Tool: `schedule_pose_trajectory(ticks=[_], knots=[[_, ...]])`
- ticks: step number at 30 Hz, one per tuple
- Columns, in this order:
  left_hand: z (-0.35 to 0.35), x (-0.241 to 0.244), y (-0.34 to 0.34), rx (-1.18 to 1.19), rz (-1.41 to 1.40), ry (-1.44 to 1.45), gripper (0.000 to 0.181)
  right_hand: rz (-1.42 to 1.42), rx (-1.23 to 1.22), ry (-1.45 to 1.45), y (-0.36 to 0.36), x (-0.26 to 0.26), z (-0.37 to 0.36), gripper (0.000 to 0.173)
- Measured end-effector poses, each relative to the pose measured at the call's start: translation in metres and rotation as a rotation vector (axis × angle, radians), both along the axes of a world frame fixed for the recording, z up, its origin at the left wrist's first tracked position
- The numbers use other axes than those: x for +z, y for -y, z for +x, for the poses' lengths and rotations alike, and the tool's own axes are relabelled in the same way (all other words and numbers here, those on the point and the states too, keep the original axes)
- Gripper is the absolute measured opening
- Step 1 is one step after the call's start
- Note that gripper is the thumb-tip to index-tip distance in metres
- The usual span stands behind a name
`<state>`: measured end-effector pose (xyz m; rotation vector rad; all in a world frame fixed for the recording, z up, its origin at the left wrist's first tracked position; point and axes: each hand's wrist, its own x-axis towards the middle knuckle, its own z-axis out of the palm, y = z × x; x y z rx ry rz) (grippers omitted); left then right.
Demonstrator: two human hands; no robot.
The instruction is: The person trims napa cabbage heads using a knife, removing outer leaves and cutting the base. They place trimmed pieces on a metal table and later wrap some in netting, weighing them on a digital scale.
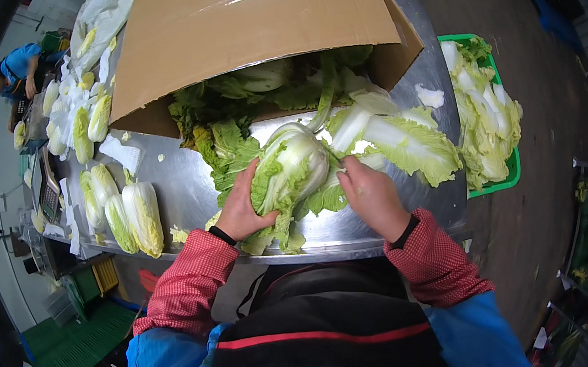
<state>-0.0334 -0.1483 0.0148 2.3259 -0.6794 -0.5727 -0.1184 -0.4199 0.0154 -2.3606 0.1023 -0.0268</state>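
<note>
A head of napa cabbage [296, 161] with loose, frilly outer leaves lies on the steel table [180, 168] in front of me. My left hand [244, 207] grips it from the left, thumb near the leafy end and fingers along its side. In my right hand [373, 195] is a thin knife [333, 155], its blade against the right side of the cabbage near the base; the fist hides the handle. Cut outer leaves [405, 141] are spread to the right of the head, and darker green leaves [229, 153] lie on its left.
Beyond the cabbage, an open cardboard box [250, 22] lies on its side with more cabbages inside. Trimmed cabbages [142, 217] sit at left, near a scale [49, 193]. A green crate [515, 168] of leaves stands at right. A co-worker [22, 69] stands far left.
</note>
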Motion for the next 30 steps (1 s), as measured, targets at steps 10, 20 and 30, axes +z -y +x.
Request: schedule_pose_trajectory(ticks=[10, 20, 30], knots=[[0.007, -0.003, 0.003, -0.045, 0.072, 0.017, 0.107, -0.319, 0.028, -0.109, -0.022, -0.04, 0.019, 0.006], [-0.012, -0.014, -0.006, -0.056, -0.137, 0.086, 0.098, -0.147, 0.147, -0.183, 0.009, -0.076, 0.042, 0.024], [-0.021, -0.024, -0.002, 0.385, -0.383, 0.079, 0.043, 0.118, -0.153, -0.092, -0.027, 0.023, 0.02, 0.043]])
